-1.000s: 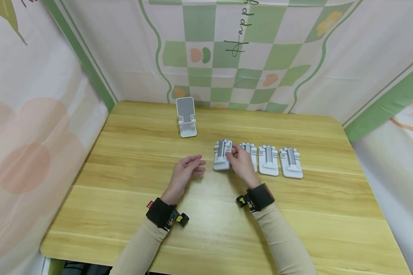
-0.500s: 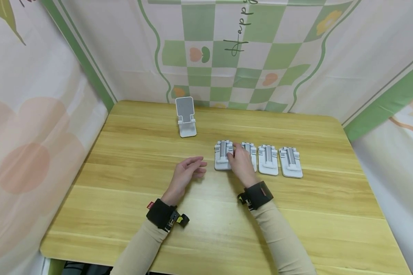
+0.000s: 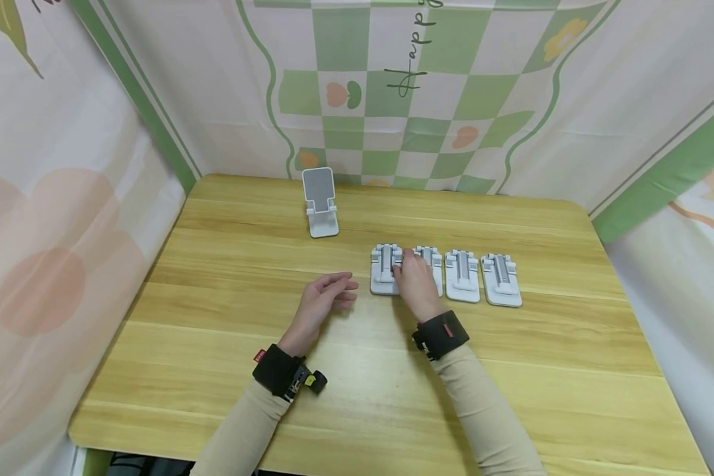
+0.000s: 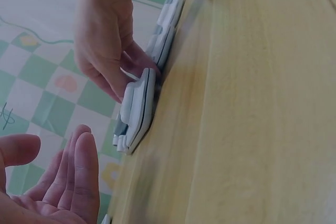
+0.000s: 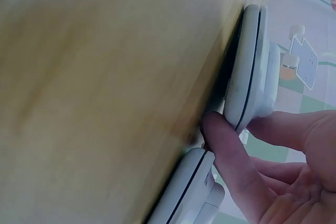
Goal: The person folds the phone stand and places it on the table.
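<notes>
A folded white phone stand [image 3: 383,270] with a grey strip lies at the left end of a row of similar stands. My right hand [image 3: 420,289] pinches its right edge. In the right wrist view, fingers [image 5: 231,153] hold the edge of this stand [image 5: 247,66], and a dark shadow shows along its underside. The neighbouring folded stand [image 3: 434,264] is partly hidden behind that hand. My left hand [image 3: 318,307] stays left of the row, touching no stand, its fingers loosely extended; the left wrist view shows its palm and fingers [image 4: 84,177] relaxed.
Two more folded phone stands, a middle one [image 3: 463,276] and an outer one [image 3: 502,280], lie to the right. An unfolded phone stand [image 3: 320,198] stands upright at the back left. A patterned curtain [image 3: 416,125] hangs behind the wooden table [image 3: 357,410].
My right hand has shifted the leftmost stand slightly to the right and down, and it now sits straighter in line with the row. My left hand has hardly moved.
</notes>
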{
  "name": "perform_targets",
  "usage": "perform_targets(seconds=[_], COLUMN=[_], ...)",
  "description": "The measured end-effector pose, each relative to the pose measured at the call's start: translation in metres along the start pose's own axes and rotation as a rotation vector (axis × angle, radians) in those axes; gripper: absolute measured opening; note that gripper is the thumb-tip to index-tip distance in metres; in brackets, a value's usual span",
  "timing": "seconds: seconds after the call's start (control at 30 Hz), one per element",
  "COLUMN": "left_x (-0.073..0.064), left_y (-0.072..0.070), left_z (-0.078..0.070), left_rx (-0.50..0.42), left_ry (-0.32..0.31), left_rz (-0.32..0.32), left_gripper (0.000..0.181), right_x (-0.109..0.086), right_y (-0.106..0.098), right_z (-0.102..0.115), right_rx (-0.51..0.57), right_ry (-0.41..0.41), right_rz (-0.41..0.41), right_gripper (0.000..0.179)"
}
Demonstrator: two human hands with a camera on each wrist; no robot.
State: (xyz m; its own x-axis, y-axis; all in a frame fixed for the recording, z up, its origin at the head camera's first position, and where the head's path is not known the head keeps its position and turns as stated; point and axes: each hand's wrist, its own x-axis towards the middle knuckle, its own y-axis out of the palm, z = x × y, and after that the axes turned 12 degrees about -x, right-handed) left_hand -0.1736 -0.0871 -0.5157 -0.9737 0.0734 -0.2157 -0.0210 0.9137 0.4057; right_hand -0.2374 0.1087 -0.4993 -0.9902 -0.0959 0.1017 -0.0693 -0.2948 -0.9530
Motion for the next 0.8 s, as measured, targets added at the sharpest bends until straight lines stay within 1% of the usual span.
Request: perform_targets(seconds=[0.17,0.37,0.57,0.67,0.8], left_x=[0.0005,0.0003,0.001,0.0008,0.0006], left_y=[-0.0004,-0.0015,-0.0024,-0.0024,-0.0032], left_z=[-0.0002,0.0008,0.002,0.0003,-0.0027], left_rx=[0.004,0.013,0.034,0.021,0.013], left_ry=[0.002,0.009,0.015,0.007,-0.005], left_rz=[0.006,0.004,0.0,-0.001,0.003], left_gripper=[0.035,0.033,0.034,0.031,0.033], right_x=[0.0,-0.0006,-0.0022,-0.0023,-0.0025], right_y=[0.001,0.0016,0.0016,0.0014,0.0006], right_z=[0.0006,0.0012,0.0014,0.001,0.0012], right_rx=[-0.023,-0.041,-0.04,-0.037,-0.03], right_ry=[-0.022,-0.045,-0.046,-0.045,-0.041], right_rz=[-0.032,-0.059,-0.048,-0.041,-0.027], right_gripper=[0.03,0.023,0.025,0.024,0.024])
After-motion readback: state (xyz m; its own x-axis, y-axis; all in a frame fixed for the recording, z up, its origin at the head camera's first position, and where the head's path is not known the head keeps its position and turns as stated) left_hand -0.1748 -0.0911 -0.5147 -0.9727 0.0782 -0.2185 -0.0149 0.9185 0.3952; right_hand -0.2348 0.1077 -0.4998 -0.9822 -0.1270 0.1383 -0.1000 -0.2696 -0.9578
